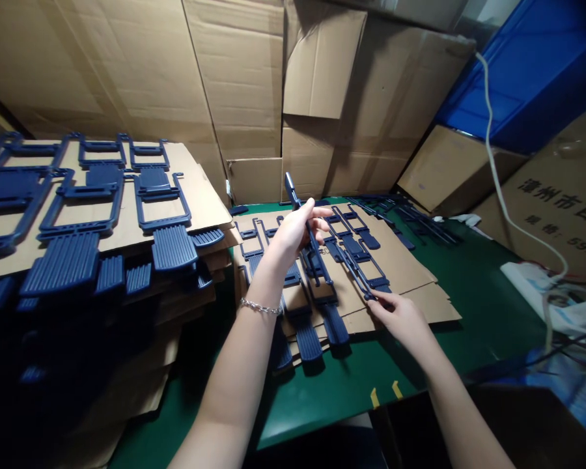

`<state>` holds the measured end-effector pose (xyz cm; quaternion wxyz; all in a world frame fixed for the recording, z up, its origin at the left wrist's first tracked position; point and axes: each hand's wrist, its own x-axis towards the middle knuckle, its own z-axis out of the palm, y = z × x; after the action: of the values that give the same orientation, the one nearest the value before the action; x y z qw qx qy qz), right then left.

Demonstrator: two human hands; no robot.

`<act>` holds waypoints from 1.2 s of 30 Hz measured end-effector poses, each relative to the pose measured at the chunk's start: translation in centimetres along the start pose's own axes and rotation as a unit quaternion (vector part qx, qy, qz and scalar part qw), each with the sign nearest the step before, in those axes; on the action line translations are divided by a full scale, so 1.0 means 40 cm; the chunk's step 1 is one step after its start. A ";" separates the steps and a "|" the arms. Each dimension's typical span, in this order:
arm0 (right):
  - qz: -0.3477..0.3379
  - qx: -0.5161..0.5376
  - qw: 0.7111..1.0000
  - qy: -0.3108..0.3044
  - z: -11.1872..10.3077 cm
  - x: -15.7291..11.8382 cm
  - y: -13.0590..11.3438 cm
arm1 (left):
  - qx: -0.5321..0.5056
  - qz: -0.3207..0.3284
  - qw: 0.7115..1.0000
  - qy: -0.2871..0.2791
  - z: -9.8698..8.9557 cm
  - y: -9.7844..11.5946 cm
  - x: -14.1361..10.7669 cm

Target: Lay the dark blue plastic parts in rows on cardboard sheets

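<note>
A green table (312,404) runs across the lower middle of the frame, with cardboard boxes (247,78) behind it and a sheet (420,303) of card lying on it. At the centre, the left hand (297,228) has its fingers curled round a dark blue frame (290,187) tilted up off the sheet; right of centre, the right hand (398,316) pinches the near end of a thin blue piece (354,268). Others lie packed close about both, so a low sweep of either hand could probably hook a neighbour and drag it out of line. The light pinch at one end might let that piece twist or slip. The ridged flaps (309,339) poke past the sheet's near edge, where a forearm could knock them. At left, the stack (193,182) has overhanging flaps too, and its uneven layers could slide if the left elbow bumped them.
</note>
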<state>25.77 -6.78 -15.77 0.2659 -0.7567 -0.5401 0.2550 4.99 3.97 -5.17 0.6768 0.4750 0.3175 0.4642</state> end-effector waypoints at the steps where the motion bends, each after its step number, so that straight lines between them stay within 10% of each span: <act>1: 0.002 0.000 1.000 -0.008 -0.001 0.000 -0.002 | 0.000 -0.002 1.000 -0.002 0.000 0.000 0.001; 22: -0.070 -0.281 0.957 0.027 0.032 -0.041 -0.060 | 0.033 -0.011 0.999 -0.039 -0.016 0.002 0.006; 30: -0.107 -0.320 0.941 0.026 0.037 -0.004 -0.063 | -0.002 -0.088 0.972 -0.219 -0.028 0.000 0.004; 33: -0.162 -0.328 0.918 0.151 0.024 -0.006 -0.077 | -0.031 -0.148 0.935 -0.320 -0.025 -0.010 -0.013; 36: -0.320 -0.296 0.819 0.375 -0.007 -0.010 -0.103 | -0.016 -0.214 0.878 -0.428 -0.003 -0.030 -0.028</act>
<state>23.03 -6.04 -12.72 0.2780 -0.6207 -0.6598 -0.3195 4.86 2.83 -6.34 0.8369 0.5370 0.0837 0.0641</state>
